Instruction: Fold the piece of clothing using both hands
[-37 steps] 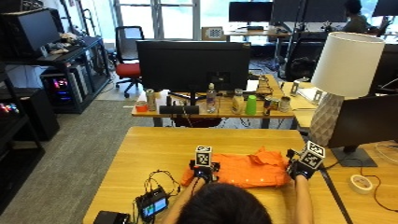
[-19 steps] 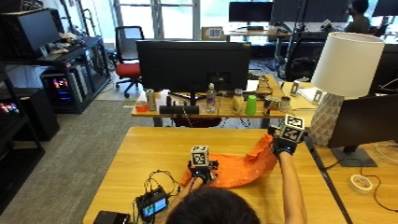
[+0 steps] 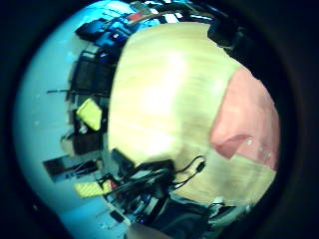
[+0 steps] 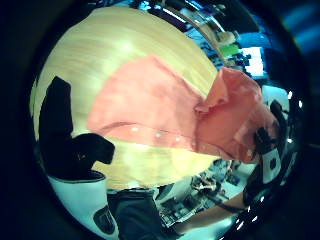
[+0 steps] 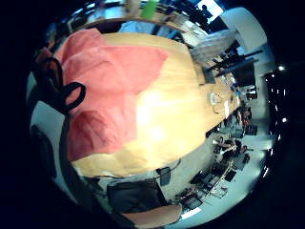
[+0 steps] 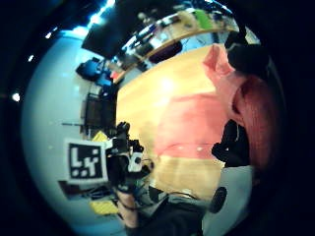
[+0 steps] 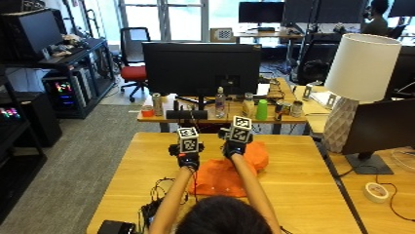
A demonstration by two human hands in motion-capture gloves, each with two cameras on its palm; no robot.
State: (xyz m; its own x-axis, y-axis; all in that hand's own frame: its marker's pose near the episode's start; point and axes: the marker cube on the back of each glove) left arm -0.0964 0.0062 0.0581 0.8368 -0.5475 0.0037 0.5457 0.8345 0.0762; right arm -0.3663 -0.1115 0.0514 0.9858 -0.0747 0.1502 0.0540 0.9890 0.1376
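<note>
An orange garment [image 7: 223,178] lies on the wooden table [image 7: 129,165] just in front of me. My right hand [image 7: 233,147] pinches its right part and holds that part lifted above the middle of the cloth [image 6: 256,108], with the fabric draping from the fingers [image 5: 62,90]. My left hand [image 7: 188,158] hovers close beside the right, over the garment's far left edge. Its finger and thumb [image 4: 75,145] are spread with no cloth between them. Below it the buttoned edge of the garment [image 4: 145,115] lies flat on the table.
A tangle of black cables and a small device [image 7: 159,187] lies on the table left of the garment. A black box [image 7: 117,227] sits at the near left corner. On the neighbouring desk to the right stand a white lamp [image 7: 356,83], a monitor [image 7: 383,131] and a tape roll [image 7: 376,191].
My right hand has swung left from the garment's right side, carrying that part up and over the middle. My left hand has lifted off the left edge.
</note>
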